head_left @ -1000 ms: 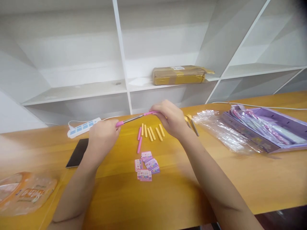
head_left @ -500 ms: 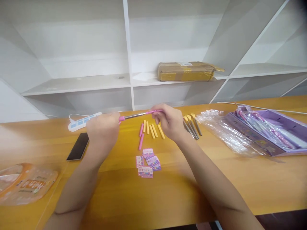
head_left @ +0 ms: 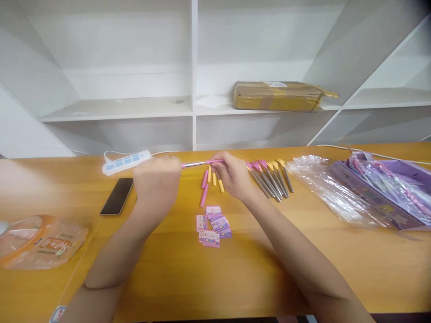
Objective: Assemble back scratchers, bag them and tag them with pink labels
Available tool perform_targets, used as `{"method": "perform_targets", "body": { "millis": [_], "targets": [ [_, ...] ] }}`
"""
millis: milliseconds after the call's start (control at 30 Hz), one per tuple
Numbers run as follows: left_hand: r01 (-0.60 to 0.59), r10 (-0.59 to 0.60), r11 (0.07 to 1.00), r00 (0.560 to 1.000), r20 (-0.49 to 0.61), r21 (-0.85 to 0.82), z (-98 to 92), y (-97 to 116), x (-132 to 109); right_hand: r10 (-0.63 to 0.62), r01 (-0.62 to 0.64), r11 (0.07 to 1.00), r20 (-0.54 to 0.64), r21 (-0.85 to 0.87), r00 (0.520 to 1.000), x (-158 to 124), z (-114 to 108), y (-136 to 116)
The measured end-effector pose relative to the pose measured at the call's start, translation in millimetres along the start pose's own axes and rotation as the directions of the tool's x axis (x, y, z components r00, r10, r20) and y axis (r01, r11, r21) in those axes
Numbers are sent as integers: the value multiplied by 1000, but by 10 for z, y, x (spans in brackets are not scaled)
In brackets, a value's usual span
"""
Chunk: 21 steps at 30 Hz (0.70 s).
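Note:
My left hand [head_left: 158,181] is closed round the pink grip end of a thin metal rod [head_left: 195,164], level above the table. My right hand [head_left: 230,175] pinches the rod's other, pink end, which its fingers partly cover. Below the rod lie pink sticks [head_left: 204,195] and several yellow sticks [head_left: 221,185]. Nearer to me is a loose pile of small pink and purple cards [head_left: 209,237]. Beside my right wrist, several metal-handled pieces [head_left: 269,181] with pink and yellow tops lie side by side.
On the right are clear plastic wrappers [head_left: 330,188] and a purple box [head_left: 380,195] with wrapped items. A black phone [head_left: 117,196], a white power strip [head_left: 126,162] and an orange-printed bag [head_left: 50,244] lie left. A taped carton [head_left: 278,96] sits on the shelf.
The view has shifted, and pink-topped pieces now show beside my right hand. Less of the rod's pink grip shows at my left hand. Both hands still hold the rod.

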<state>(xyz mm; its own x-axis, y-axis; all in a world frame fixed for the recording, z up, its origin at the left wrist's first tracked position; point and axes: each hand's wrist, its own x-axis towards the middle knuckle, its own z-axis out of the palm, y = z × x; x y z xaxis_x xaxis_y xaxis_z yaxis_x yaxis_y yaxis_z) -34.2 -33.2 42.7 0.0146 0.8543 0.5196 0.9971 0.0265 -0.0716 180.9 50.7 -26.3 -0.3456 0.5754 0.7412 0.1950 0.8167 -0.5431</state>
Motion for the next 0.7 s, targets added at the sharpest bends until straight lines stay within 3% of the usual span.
{"method": "perform_targets", "body": {
  "millis": [133,267,433,567,633,700],
  "targets": [
    [-121,112,985,991,77,121,98,-101,66,39,-20,989,130,-144,991,43,-167,-93],
    [-162,151,982,983,107,99,193,-97,103,-45,98,943,171,-319,984,107,-411,-189],
    [-100,86,993,980,179,68,248,-31,133,-195,243,838,149,-488,969,122,-434,-177],
    [-63,48,997,960,276,45,272,35,243,-252,271,677,130,-684,959,156,-385,-101],
    [-5,-13,999,941,337,50,243,9,331,-276,244,601,89,-761,957,195,-494,-9],
    [98,-125,991,927,354,94,182,-131,429,-273,172,555,17,-814,962,218,-768,152]
  ]
}}
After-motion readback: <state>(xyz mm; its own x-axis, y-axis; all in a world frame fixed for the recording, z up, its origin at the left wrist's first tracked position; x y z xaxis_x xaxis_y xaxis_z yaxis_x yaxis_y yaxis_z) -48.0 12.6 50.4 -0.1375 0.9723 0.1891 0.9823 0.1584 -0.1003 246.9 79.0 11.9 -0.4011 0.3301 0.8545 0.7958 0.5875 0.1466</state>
